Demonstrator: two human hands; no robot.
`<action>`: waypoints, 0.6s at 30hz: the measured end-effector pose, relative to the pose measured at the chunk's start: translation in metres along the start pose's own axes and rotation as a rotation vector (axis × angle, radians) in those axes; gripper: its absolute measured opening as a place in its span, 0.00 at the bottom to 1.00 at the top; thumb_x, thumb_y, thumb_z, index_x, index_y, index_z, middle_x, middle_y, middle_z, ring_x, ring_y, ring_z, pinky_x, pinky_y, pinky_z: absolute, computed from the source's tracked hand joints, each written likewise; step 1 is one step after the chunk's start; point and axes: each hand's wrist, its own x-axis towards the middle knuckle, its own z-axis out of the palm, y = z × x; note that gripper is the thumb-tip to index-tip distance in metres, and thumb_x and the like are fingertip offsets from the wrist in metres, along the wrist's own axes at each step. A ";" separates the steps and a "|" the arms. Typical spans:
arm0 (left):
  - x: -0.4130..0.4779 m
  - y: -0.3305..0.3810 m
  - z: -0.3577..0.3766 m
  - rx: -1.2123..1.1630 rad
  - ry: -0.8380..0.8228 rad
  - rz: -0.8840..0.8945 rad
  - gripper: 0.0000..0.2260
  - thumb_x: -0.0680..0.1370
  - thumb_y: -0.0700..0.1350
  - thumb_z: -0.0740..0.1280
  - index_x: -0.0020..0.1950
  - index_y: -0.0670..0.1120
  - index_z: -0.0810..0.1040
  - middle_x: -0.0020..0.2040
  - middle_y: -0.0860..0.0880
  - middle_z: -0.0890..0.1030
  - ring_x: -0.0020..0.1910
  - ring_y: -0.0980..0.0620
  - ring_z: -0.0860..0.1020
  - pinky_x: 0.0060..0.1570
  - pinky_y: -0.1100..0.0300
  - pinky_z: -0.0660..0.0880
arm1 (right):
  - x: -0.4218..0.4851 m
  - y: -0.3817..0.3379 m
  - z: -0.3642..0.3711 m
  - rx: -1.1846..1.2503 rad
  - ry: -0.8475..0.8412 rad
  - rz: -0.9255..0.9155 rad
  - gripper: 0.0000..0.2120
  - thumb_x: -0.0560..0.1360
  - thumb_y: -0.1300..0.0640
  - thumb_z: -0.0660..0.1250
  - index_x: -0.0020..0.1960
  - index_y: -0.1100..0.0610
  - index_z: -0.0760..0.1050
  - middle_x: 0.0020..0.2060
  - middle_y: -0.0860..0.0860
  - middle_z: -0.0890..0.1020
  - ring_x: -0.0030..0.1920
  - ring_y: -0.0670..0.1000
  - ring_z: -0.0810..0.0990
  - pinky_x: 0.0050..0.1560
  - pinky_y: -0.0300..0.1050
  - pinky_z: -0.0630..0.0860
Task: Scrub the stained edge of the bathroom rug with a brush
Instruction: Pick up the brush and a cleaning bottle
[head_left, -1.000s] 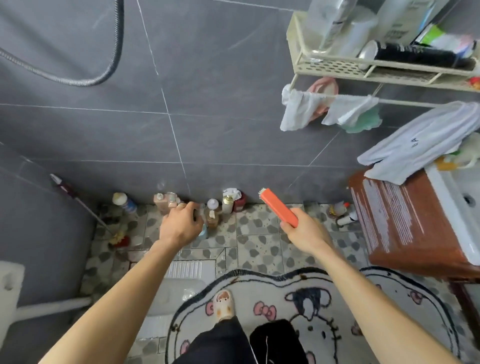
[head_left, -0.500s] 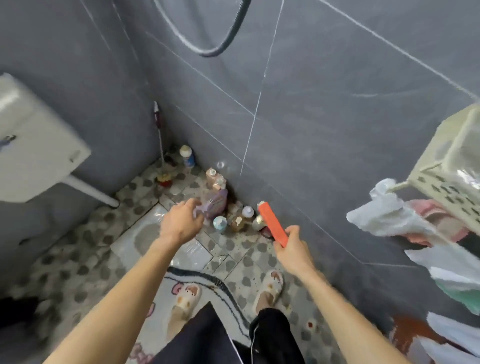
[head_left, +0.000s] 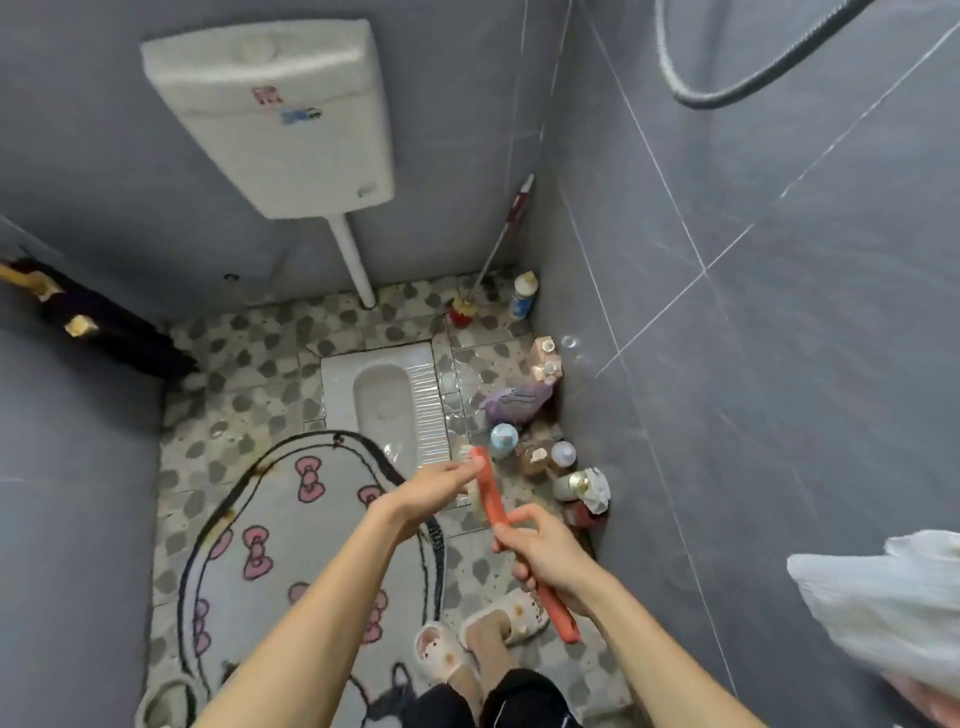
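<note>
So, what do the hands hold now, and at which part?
The right hand grips the orange brush around the middle of its handle. The left hand holds nothing; its straight fingers only touch the bristle end.

Orange brush (head_left: 492, 498), pink-bowed rug (head_left: 291, 525)

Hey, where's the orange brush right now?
Head view, centre-right: the orange brush is in the air, right hand gripping its handle, left hand touching its bristle end, above the floor between the rug and the bottles.
</note>
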 end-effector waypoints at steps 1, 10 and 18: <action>0.006 -0.010 0.002 -0.049 0.020 0.003 0.19 0.83 0.56 0.62 0.69 0.46 0.74 0.62 0.51 0.75 0.60 0.53 0.71 0.57 0.56 0.64 | 0.003 0.001 0.003 0.007 -0.028 0.000 0.10 0.81 0.58 0.66 0.57 0.60 0.68 0.40 0.52 0.81 0.26 0.46 0.69 0.24 0.38 0.63; 0.052 -0.093 0.014 -0.506 0.358 0.048 0.03 0.81 0.45 0.69 0.51 0.46 0.79 0.47 0.46 0.84 0.39 0.53 0.81 0.47 0.56 0.78 | 0.047 0.047 -0.001 -0.388 -0.080 -0.059 0.08 0.79 0.52 0.69 0.57 0.54 0.78 0.39 0.50 0.83 0.29 0.48 0.77 0.32 0.42 0.72; 0.099 -0.141 0.028 -0.733 0.374 -0.080 0.08 0.81 0.52 0.67 0.52 0.48 0.80 0.40 0.52 0.84 0.42 0.52 0.80 0.48 0.55 0.71 | 0.121 0.097 -0.006 -0.523 0.005 -0.144 0.16 0.81 0.46 0.65 0.41 0.54 0.81 0.27 0.45 0.76 0.27 0.43 0.71 0.34 0.42 0.68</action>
